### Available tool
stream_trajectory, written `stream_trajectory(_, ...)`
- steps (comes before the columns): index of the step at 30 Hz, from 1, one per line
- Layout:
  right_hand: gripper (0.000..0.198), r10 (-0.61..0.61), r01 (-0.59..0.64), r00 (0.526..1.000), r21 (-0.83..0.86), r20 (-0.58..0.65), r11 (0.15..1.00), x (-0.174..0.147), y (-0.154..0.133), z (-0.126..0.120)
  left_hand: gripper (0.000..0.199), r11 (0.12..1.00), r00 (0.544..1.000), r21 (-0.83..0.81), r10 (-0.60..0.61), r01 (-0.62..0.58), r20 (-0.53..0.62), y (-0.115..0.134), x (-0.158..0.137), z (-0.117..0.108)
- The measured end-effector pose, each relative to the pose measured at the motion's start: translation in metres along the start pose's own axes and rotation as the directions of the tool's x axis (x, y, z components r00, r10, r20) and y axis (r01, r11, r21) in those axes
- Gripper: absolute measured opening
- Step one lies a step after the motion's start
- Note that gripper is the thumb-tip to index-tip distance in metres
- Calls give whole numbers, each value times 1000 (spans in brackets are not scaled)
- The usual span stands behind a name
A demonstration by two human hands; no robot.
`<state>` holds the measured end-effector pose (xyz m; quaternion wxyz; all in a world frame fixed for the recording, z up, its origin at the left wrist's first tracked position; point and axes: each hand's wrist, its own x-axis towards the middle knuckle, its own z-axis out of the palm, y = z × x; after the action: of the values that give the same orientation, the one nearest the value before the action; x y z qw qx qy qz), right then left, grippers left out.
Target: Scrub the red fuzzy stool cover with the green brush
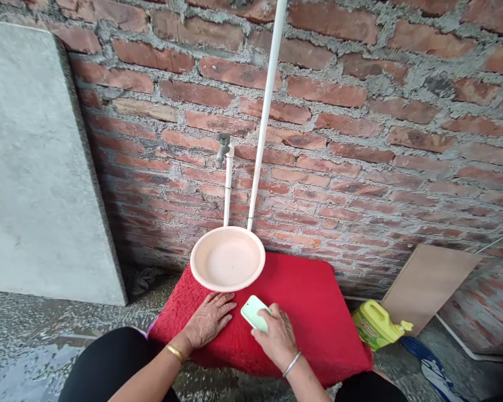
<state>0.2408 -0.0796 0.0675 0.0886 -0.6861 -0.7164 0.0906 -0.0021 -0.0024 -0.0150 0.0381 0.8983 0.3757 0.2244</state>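
A red plush mat is spread over a low support in front of me. My left hand lies flat on its left part, fingers extended, just below the rim of a pale pink basin. In my right hand is a mint-green, rounded block with a small hole near one end, seemingly a scrubbing brush. Its underside is hidden against the mat, so no bristles show. The basin rests at the mat's back left edge; no items are visible inside it.
A grey tap on a white pipe stands behind the basin, against the brick wall. A yellow-green jug and blue slippers are at right. A grey slab leans at left above wet floor.
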Motion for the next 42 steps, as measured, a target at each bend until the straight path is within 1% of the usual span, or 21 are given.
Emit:
stream_trajectory(3,33,125,-126,992,-22,-17,992,-5,48,-11,33,1000,1000,-8,2,-2,6,0,0,0)
stream_trajectory(6,35,322,-324,946,-53,-45,945,-24,117,-31,33,1000,1000,-7,-2,2,17,0,1,-2)
stream_trajectory(9,42,527,-534,845,-97,-87,840,-53,185,-53,33,1000,999,14,-1,1,37,0,1,-2)
stream_trajectory(11,49,633,-646,763,-134,-130,751,-70,216,-64,33,1000,999,30,4,-5,44,0,1,-2)
stream_trajectory(12,51,663,-681,733,-145,-153,718,-76,224,-67,33,999,999,38,6,-8,44,0,1,-2)
stream_trajectory(13,52,669,-691,722,-145,-174,708,-79,226,-69,33,999,999,44,8,-10,41,-1,1,-2)
stream_trajectory(14,51,654,-678,733,-137,-184,722,-80,222,-68,33,999,999,49,10,-12,37,-1,1,-1)
stream_trajectory(16,46,571,-590,802,-90,-174,802,-75,196,-62,33,998,1000,53,18,-19,22,-3,1,0)
stream_trajectory(19,34,365,-364,925,25,-111,931,-57,128,-43,33,998,999,51,35,-35,-7,-7,-1,2)
stream_trajectory(21,32,226,-219,972,95,-69,971,-45,80,-27,33,998,999,55,45,-44,-19,-9,-1,4)
stream_trajectory(23,31,118,-111,992,145,-41,983,-36,43,-13,34,996,998,67,57,-55,-21,-11,-1,4)
stream_trajectory(24,31,82,-76,996,161,-28,984,-33,31,-8,34,995,998,74,63,-61,-21,-11,-1,4)
stream_trajectory(26,33,55,-51,998,172,-14,984,-29,23,-2,34,993,997,88,77,-74,-21,-13,-1,4)
stream_trajectory(27,34,65,-62,998,167,-8,984,-29,27,-2,34,992,997,94,81,-79,-21,-13,-1,4)
stream_trajectory(29,33,119,-118,993,145,0,982,-31,50,-6,34,992,997,102,81,-79,-18,-13,0,5)
stream_trajectory(32,33,265,-262,964,82,-22,962,-44,108,-22,33,992,997,105,72,-71,-7,-13,0,6)
stream_trajectory(34,35,399,-398,915,24,-53,917,-60,154,-35,33,992,998,105,68,-67,-2,-13,-1,7)
stream_trajectory(36,38,530,-534,843,-26,-89,845,-80,197,-47,34,993,998,103,66,-65,-4,-13,-1,8)
stream_trajectory(38,42,628,-640,767,-78,-133,765,-101,230,-55,34,993,998,100,64,-63,-12,-14,-1,9)
stream_trajectory(40,46,669,-691,722,-119,-178,713,-117,248,-59,34,994,998,95,65,-63,-21,-14,-1,9)
stream_trajectory(42,49,661,-688,723,-113,-201,717,-124,249,-58,33,993,997,95,68,-65,-29,-15,-1,9)
